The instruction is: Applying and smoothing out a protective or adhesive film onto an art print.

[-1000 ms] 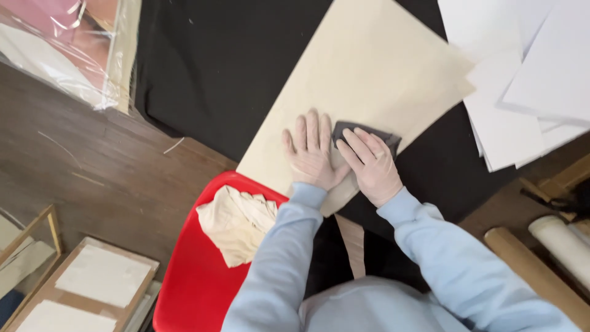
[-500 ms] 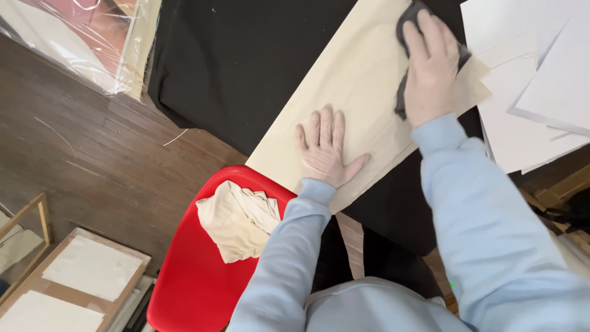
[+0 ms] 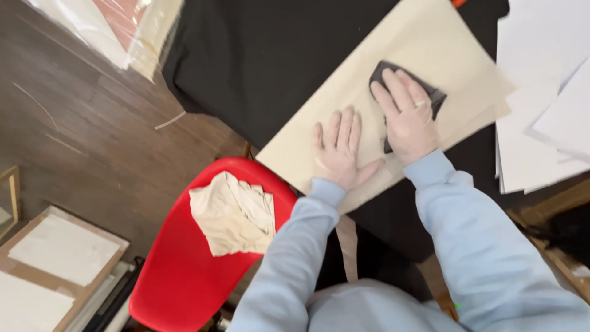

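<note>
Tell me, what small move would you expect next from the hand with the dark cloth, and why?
Probably another stroke of the dark cloth along the cream sheet. The right hand presses it flat on the sheet, the left hand lies spread to pin the sheet, and much of it lies beyond the cloth.

This looks like an art or framing workshop. A surface [image 3: 270, 55] draped in black cloth carries a large cream sheet [image 3: 424, 67], with stacked white paper sheets [image 3: 541, 92] at 3 o'clock. Framed or mounted boards [image 3: 55, 258] lean on the dark wooden floor [image 3: 80, 141] at 8 o'clock, plastic-wrapped flat pieces [image 3: 117, 31] lie at 11 o'clock, and a red chair [image 3: 178, 276] holds a crumpled rag [image 3: 233, 212]
</note>
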